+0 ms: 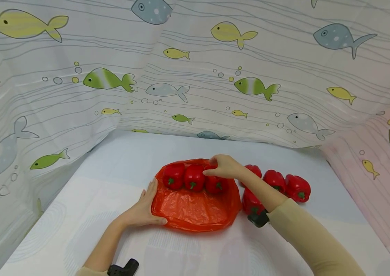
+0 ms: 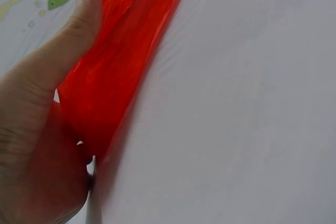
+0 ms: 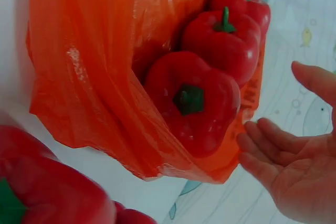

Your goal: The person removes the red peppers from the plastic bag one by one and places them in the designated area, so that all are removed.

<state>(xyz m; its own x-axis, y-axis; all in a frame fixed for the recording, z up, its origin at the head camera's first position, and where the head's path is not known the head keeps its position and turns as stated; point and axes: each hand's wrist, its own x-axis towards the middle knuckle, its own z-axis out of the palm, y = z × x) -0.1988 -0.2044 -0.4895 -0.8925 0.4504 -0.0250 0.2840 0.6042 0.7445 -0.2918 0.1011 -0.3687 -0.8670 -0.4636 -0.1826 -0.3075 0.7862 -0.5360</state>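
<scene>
An orange-red plastic bag (image 1: 195,211) lies spread on the table with its mouth facing up. Three red bell peppers stand in a row along its far side: a left one (image 1: 173,175), a middle one (image 1: 194,177) and a right one (image 1: 217,186), green stems showing. My left hand (image 1: 142,210) rests against the bag's left edge, fingers and thumb spread; the thumb (image 2: 79,19) lies along the plastic. Over the right pepper is my right hand (image 1: 226,166). In the right wrist view its loosely bent fingers (image 3: 262,156) are beside that pepper, holding nothing.
Several more red bell peppers (image 1: 297,188) lie on the white table (image 1: 119,161) right of the bag, partly behind my right forearm. A fish-patterned sheet (image 1: 195,76) hangs around the table's back and sides.
</scene>
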